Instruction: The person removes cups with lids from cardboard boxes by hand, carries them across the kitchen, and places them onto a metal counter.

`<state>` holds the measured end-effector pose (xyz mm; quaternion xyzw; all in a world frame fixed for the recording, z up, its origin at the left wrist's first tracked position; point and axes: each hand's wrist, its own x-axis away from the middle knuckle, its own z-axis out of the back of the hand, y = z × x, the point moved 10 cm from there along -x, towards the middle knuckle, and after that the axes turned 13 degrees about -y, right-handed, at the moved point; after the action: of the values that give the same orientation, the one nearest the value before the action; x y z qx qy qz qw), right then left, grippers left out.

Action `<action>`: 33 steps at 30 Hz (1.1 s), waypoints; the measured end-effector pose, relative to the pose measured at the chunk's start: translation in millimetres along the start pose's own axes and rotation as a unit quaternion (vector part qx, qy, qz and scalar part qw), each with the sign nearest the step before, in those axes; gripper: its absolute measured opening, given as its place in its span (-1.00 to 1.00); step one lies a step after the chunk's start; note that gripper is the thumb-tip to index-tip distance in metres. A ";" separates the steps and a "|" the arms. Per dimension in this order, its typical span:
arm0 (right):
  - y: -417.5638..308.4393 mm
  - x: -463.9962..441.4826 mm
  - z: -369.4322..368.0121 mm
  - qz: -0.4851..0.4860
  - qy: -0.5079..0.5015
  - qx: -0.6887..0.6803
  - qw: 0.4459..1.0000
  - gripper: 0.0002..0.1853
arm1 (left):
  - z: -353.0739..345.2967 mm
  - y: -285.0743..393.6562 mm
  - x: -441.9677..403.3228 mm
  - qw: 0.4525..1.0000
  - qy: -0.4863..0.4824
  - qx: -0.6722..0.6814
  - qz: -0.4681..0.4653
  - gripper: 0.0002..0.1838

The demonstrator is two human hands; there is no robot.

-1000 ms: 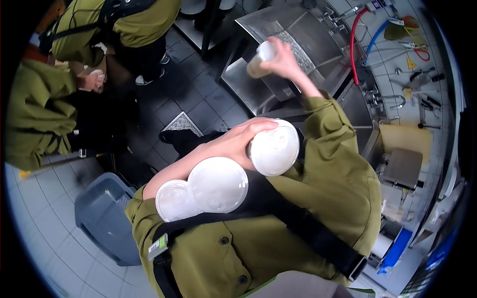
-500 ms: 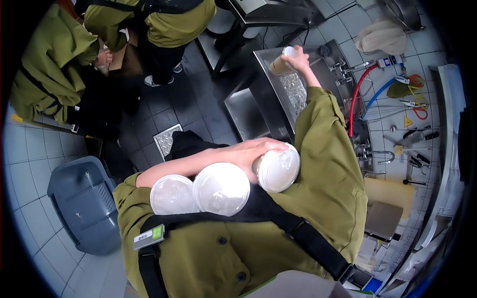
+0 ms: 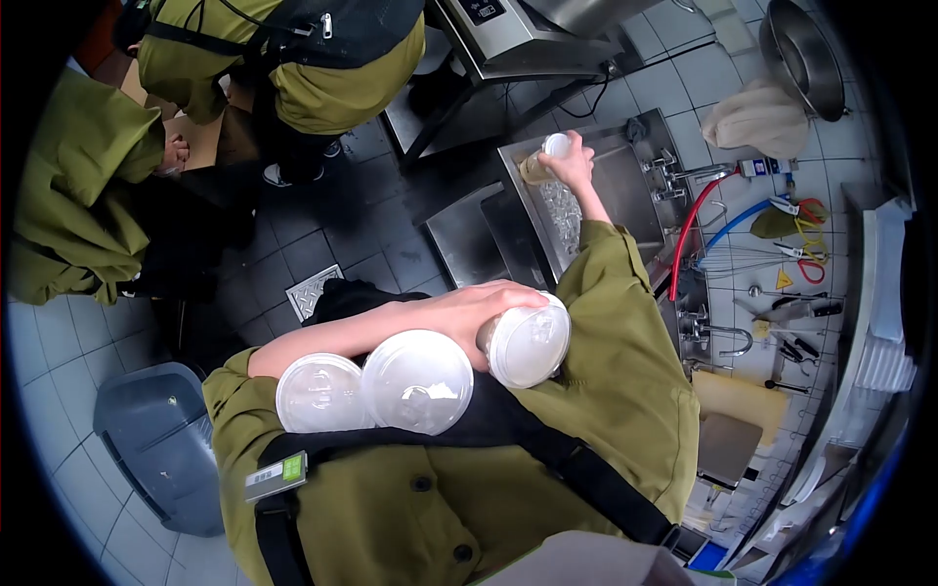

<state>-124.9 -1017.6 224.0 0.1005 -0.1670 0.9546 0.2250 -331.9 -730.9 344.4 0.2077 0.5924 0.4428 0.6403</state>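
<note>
My left hand (image 3: 464,317) is closed around a cup with a clear lid (image 3: 529,342), held against my chest. Between that forearm and my chest sit two more lidded containers: a larger one (image 3: 418,383) and a smaller one (image 3: 322,393). Their lids face me, and their sides are mostly hidden. My right arm reaches forward over the sink (image 3: 625,166). In my right hand (image 3: 574,164) is a tall, clear container with a white top and tan contents (image 3: 534,168). It is tilted above a heap of clear pieces that look like ice (image 3: 562,217).
Two people in green tops (image 3: 337,88) bend over an open cardboard box (image 3: 200,137) at upper left. A grey bin (image 3: 156,449) stands at left. Scissors (image 3: 811,269), knives and a whisk hang along the tiled wall at right. A steel worktable (image 3: 508,59) stands beyond the sink.
The view has tilted, so the sink and right hand appear lower. My right hand and its container have shifted slightly left relative to the sink. The left hand keeps its hold.
</note>
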 end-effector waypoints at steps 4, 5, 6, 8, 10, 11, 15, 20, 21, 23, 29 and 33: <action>-5.9 2.8 -0.2 -0.012 0.004 0.020 1.000 -0.01 | 28.7 3.4 5.7 1.000 0.008 0.003 -0.001 0.06; -6.4 3.3 -0.1 -0.015 0.002 0.020 1.000 -0.02 | 33.6 3.7 7.5 1.000 0.011 0.003 -0.003 0.06; -6.1 3.5 -0.2 -0.024 -0.001 0.018 1.000 -0.02 | 38.7 4.6 10.0 1.000 0.015 0.004 -0.002 0.05; -3.0 3.1 -1.3 -0.040 -0.007 0.014 0.999 -0.02 | 48.3 7.9 15.6 1.000 0.025 0.009 0.000 0.04; -0.3 0.9 -3.3 -0.029 0.001 0.017 0.999 0.02 | 58.6 13.0 21.8 0.999 0.037 -0.016 0.002 0.01; 2.2 -0.3 -3.8 -0.030 0.008 0.014 0.999 0.03 | 63.4 15.7 24.9 0.999 0.045 -0.027 0.006 0.01; 2.7 3.7 -2.1 -0.039 0.016 0.022 0.999 0.06 | 80.0 23.2 35.1 0.994 0.086 -0.062 0.000 -0.01; 6.5 -3.3 -4.7 -0.036 0.011 0.028 0.999 0.02 | 95.2 29.5 51.9 0.985 0.139 -0.097 0.022 -0.01; 5.9 -3.2 -5.0 -0.040 0.010 0.030 0.999 0.02 | 97.7 27.8 56.1 0.984 0.152 -0.091 0.025 -0.01; 6.0 -4.5 -4.8 -0.042 0.014 0.041 0.998 0.03 | 101.8 27.2 63.0 0.981 0.163 -0.101 0.031 -0.01; 19.3 -17.7 -8.4 -0.035 0.004 0.057 0.998 0.05 | 119.3 29.9 72.7 0.973 0.189 -0.129 0.036 -0.02; 19.1 -15.4 -7.7 -0.068 0.010 0.057 0.996 0.05 | 128.1 25.3 78.9 0.972 0.190 -0.126 0.057 -0.02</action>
<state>-121.1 -1036.9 207.5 0.1153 -0.1027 0.9460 0.2851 -226.7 -620.3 346.2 0.0702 0.6298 0.5811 0.5107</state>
